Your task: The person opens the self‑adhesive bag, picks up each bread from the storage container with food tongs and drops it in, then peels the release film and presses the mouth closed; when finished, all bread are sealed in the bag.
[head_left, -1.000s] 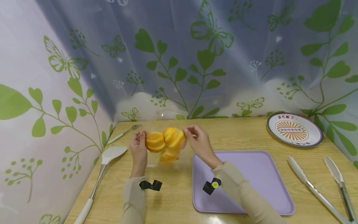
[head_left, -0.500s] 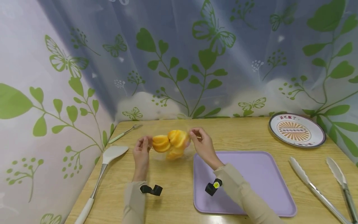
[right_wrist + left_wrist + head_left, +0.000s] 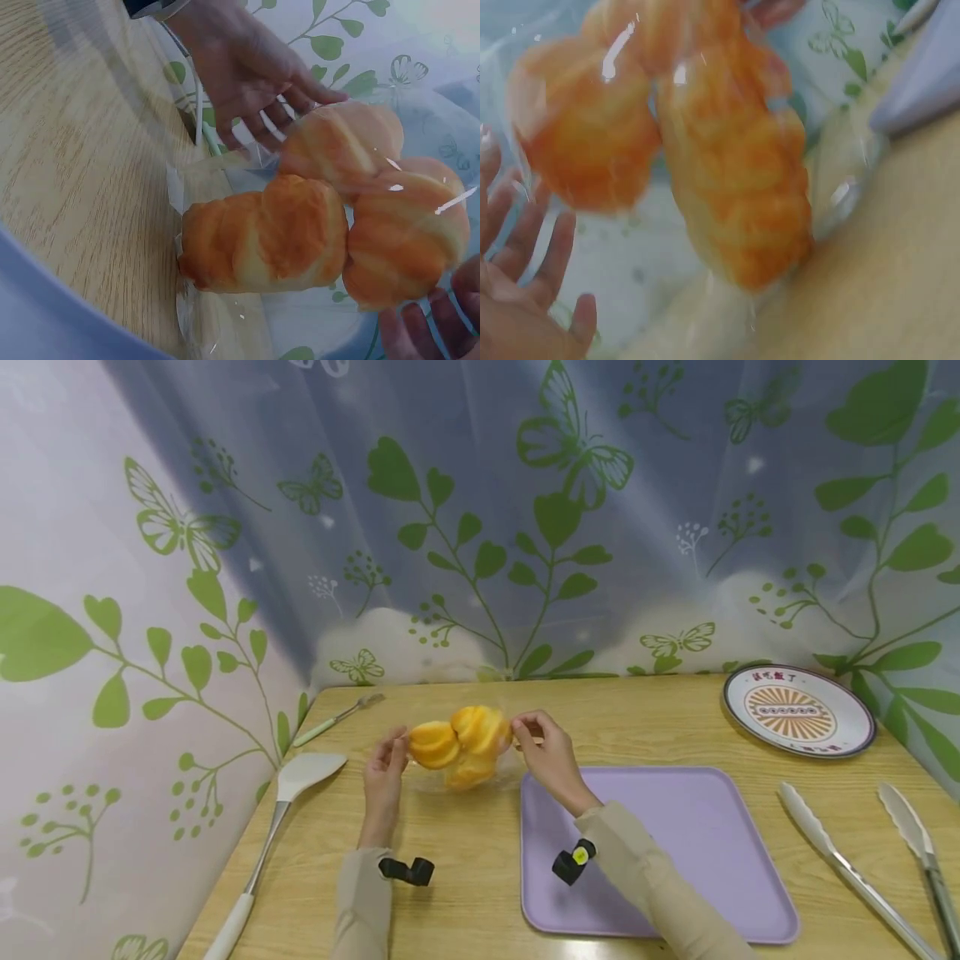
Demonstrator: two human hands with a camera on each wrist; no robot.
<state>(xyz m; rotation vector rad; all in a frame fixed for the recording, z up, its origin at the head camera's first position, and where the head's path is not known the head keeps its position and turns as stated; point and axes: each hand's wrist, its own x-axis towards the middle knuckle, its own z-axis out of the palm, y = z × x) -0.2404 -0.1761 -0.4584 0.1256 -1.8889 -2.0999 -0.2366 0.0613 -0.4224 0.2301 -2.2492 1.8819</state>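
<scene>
Left hand (image 3: 384, 772), right hand (image 3: 553, 760) pinching opposite sides of clear plastic bag (image 3: 846, 191). Likely so three golden, bumpy bread rolls (image 3: 262, 236) inside hang above yellow-brown wooden table (image 3: 465, 893).

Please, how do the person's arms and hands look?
The person wears long beige sleeves. A small black device sits near each cuff; the right one bears a round yellow mark. The left hand and right hand wear no gloves.

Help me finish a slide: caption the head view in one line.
Left hand and right hand hold a clear bag of three golden rolls over a wooden table, near a lilac tray.
</scene>
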